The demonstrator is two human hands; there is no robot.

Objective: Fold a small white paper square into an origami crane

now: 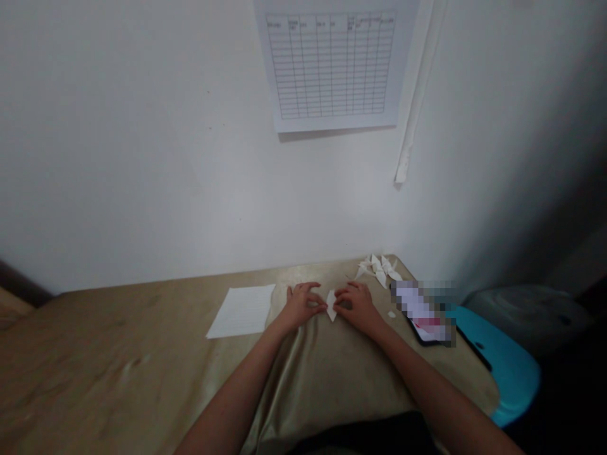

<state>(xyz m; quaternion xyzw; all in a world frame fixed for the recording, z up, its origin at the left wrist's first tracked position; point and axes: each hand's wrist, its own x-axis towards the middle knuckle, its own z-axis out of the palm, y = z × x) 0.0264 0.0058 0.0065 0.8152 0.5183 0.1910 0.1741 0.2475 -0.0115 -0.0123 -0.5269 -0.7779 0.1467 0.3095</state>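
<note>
A small folded piece of white paper (331, 305) lies on the tan cloth-covered surface (142, 354) between my two hands. My left hand (301, 304) has its fingers curled and pinches the paper's left edge. My right hand (359, 306) is curled the same way and presses on the paper's right side. Both forearms reach in from the bottom of the view.
A sheet of lined white paper (243, 310) lies left of my hands. Several small folded white paper shapes (379, 268) sit at the far right corner by the wall. A phone (424, 319) and a blue object (502, 363) lie right. A printed table sheet (332, 63) hangs on the wall.
</note>
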